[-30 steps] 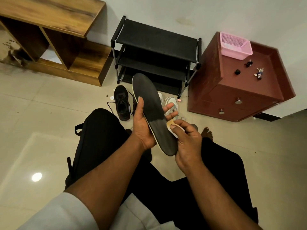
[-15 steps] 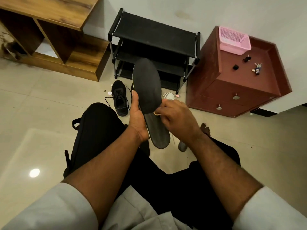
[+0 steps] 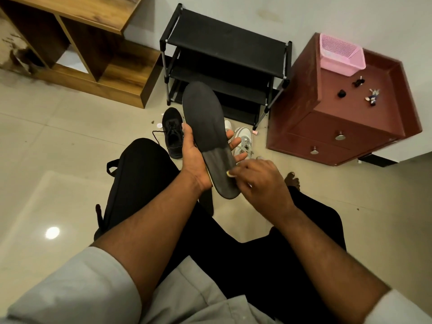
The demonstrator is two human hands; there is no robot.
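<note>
Insole (image 3: 205, 122) held up in front of shoe rack (image 3: 224, 43), L hand (image 3: 196, 160) cupping it w/ thumb hooked on edge, R hand (image 3: 261, 181) pinching pale pad (image 3: 231, 173) at heel end; a hard rub could prob lever it loose.

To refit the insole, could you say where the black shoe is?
Head view: the black shoe lies on the floor before the rack, just left of the left hand holding the insole.

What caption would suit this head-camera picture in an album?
Seated person's left hand holds a dark insole; right hand presses a small pale pad to its heel.
</note>
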